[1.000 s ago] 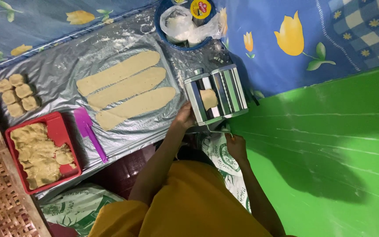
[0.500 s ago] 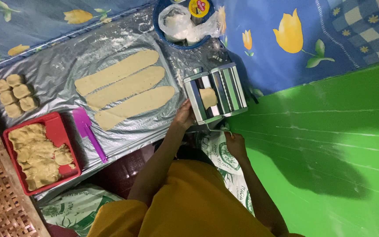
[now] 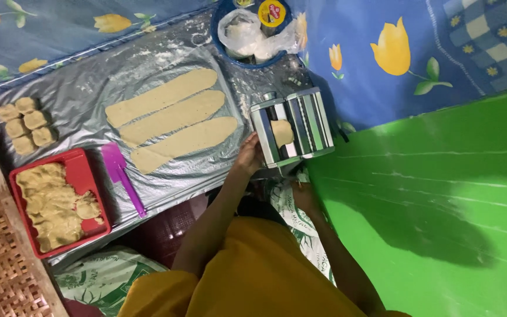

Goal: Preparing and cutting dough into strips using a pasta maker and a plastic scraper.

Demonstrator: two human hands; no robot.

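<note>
From the head camera, my left hand [image 3: 249, 157] rests against the side of the metal dough roller [image 3: 291, 126] — I judge it steadies the machine, with the fingers curled on its edge. My right hand [image 3: 303, 194] is low beside the machine, near its front; whether the fingers are closed on something I cannot tell. A small dough piece [image 3: 281, 132] sits on top, between the rollers. Three long flat dough strips [image 3: 171, 120] lie side by side on the floured plastic sheet [image 3: 66, 97], near enough to reach. The red tray [image 3: 86, 170] holds raw dough — the purple scraper [image 3: 121, 176] lies just beside it.
</note>
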